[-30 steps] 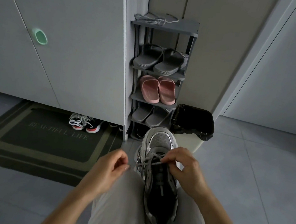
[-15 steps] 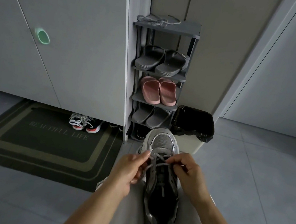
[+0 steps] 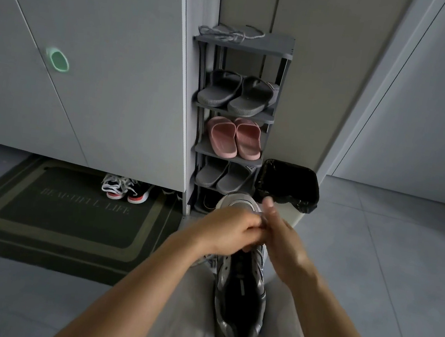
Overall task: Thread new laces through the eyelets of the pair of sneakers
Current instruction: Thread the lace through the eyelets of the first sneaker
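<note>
While the grey-and-silver sneaker (image 3: 240,292) lies lengthwise on the person's lap, toe forward, left hand (image 3: 228,232) and right hand (image 3: 281,241) meet over its forefoot, fingers curled; what they pinch is unclear.

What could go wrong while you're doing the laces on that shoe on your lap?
1. The sneaker only rests on the lap, so a hard tug might tip it off onto the floor.
2. Both hands, left hand and right hand, bunch together over the front eyelets and hide them, so the lace could go into a wrong hole.
3. The open bin stands just beyond the toe; a dropped lace end might land there.
</note>
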Motion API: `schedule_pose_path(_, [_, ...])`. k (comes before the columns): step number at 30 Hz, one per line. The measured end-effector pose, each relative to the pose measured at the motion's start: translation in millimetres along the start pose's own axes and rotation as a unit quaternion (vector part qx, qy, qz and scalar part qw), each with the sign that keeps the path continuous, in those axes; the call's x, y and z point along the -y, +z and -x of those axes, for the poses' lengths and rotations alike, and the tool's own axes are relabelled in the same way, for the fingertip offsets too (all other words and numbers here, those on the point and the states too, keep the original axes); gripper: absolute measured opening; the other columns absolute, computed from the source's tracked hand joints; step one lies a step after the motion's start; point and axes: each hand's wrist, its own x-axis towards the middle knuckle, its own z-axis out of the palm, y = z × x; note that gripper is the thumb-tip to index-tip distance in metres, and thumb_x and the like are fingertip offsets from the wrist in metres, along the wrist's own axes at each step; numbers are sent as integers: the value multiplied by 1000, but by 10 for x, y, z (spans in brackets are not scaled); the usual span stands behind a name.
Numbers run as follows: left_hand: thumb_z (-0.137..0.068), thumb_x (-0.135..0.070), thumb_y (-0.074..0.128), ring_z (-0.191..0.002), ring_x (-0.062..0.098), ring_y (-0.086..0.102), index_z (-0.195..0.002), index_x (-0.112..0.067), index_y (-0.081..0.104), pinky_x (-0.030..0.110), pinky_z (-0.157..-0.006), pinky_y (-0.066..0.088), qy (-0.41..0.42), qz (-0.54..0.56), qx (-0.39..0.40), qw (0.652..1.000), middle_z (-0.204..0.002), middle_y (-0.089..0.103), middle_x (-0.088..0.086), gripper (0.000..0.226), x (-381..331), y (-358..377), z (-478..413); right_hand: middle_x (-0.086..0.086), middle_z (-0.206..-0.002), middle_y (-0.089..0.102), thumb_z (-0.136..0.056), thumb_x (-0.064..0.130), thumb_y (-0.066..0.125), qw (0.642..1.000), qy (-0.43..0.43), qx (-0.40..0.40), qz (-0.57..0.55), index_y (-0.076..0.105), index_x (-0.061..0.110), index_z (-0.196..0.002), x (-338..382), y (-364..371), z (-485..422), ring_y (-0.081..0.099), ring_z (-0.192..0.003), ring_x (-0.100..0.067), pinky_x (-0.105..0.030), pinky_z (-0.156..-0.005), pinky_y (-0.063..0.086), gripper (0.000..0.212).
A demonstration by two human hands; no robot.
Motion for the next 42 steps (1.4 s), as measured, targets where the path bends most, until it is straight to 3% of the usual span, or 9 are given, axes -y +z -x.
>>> schedule_pose_path(8, [-91, -25, 52, -65, 6, 56, -89, -11, 68, 15, -58, 40, -107, 150, -61, 981, -81, 67, 2, 22, 518, 0, 349, 1, -61, 62, -89, 11, 45, 964, 43, -79, -251, 66, 14, -59, 128, -163, -184, 51, -53, -8, -19, -48, 36, 37])
schedule_pose_path(14, [-88, -8, 54, -59, 12, 40, -84, -6, 65, 16, -44, 37, -316, 499, -203, 781, -54, 62, -5, 12, 1057, 61, 678, 3, -53, 58, -94, 16, 39, 938, 35, -166, -302, 53, 14, -70, 142, -445, -230, 45, -42, -5, -15, -37, 31, 28])
schedule_pose_path(20, [-86, -42, 55, -76, 9, 56, -86, -23, 61, 25, -73, 43, -200, 237, -271, 911, -85, 62, -3, 20, 652, 1, 375, 3, -53, 50, -96, 12, 42, 996, -26, -58, 68, 61, 12, -74, 26, -30, -114, 41, -43, -1, -11, -45, 33, 29])
schedule_pose_path(23, [-77, -64, 50, -70, 12, 52, -77, -13, 61, 27, -70, 40, -119, 215, -189, 951, -74, 59, 3, 52, 281, -106, 172, 8, -54, 50, -94, 15, 46, 967, -62, 3, 248, 57, 26, -69, 15, 268, -73, 45, -45, 1, -13, -52, 37, 30])
schedule_pose_path(26, [-89, -30, 55, -67, 5, 55, -85, -15, 63, 17, -66, 44, -108, 295, -178, 932, -73, 60, -3, 18, 110, -163, 40, 10, -59, 52, -94, 20, 45, 910, -123, 26, 394, 54, 24, -71, -45, 419, -11, 47, -52, -2, -17, -56, 38, 25])
schedule_pose_path(29, [-95, -18, 45, -47, 2, 44, -90, -14, 63, 13, -46, 41, -92, 390, -260, 878, -60, 49, -3, 19, 82, -207, 7, -2, -72, 62, -92, 23, 50, 897, -163, 7, 411, 64, 11, -85, -114, 447, 36, 55, -66, -17, -30, -67, 46, 19])
schedule_pose_path(32, [-96, -23, 41, -62, -6, 50, -99, -17, 64, 14, -59, 41, -83, 251, -360, 895, -75, 58, -9, 24, 104, -206, 6, 4, -95, 57, -86, 25, 59, 915, -183, -45, 358, 62, 13, -105, -140, 378, 68, 53, -82, -10, -18, -77, 43, 23])
schedule_pose_path(36, [-98, -20, 35, -110, 12, 53, -127, -11, 47, 14, -85, 34, -87, 96, -273, 953, -119, 57, 0, 33, 176, 24, 92, 1, -92, 48, -73, 26, 66, 893, -128, -190, 388, 52, 9, -94, -237, 56, 144, 47, -83, -18, -23, -71, 36, 30])
schedule_pose_path(42, [-92, -12, 49, -69, 14, 54, -90, -11, 53, 28, -69, 43, -64, 114, -188, 973, -75, 60, 2, 5, 216, 438, 216, 2, -90, 49, -75, 38, 67, 899, 35, -97, 425, 47, 15, -90, -236, -92, 304, 48, -76, -13, -16, -59, 33, 34])
